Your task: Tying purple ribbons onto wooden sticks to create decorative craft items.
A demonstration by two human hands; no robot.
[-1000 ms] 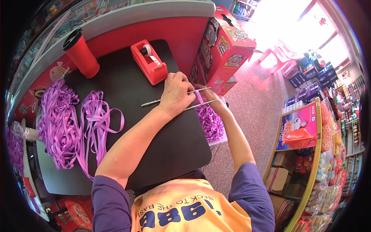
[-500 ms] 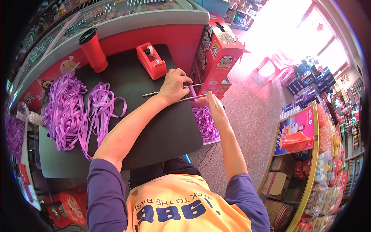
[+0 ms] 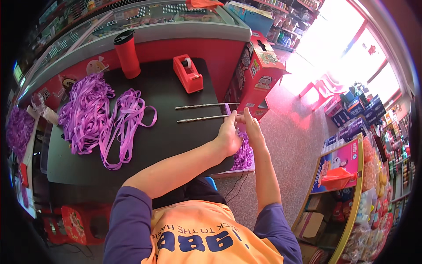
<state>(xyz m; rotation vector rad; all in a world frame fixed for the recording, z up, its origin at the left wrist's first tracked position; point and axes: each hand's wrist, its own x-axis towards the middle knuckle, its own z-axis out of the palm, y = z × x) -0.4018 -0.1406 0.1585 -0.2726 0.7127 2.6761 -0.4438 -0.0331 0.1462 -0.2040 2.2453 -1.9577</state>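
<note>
Two thin metal rods (image 3: 198,119) lie parallel, reaching past the right edge of the dark table. A short purple ribbon (image 3: 227,109) is wrapped across them near that edge. My left hand (image 3: 229,135) pinches at the ribbon beside the near rod, its fingertips pointing away from me. My right hand (image 3: 254,128) is just to the right, fingers pressed together by the near rod; what lies between them is hidden. Left on the table are a large heap of purple ribbon (image 3: 85,114) and a smaller looped bundle (image 3: 123,127).
On the table (image 3: 176,149) stand a red tape dispenser (image 3: 188,75) and a red tumbler (image 3: 127,57) with a black lid. Below its right edge a container holds purple ribbon pieces (image 3: 244,154). Beyond are a red carton (image 3: 259,66), a pink chair (image 3: 323,90) and a shelf (image 3: 347,207).
My left hand has moved from over the rods to their near side, beside my right hand, uncovering the rods' left parts. The view has shifted slightly.
</note>
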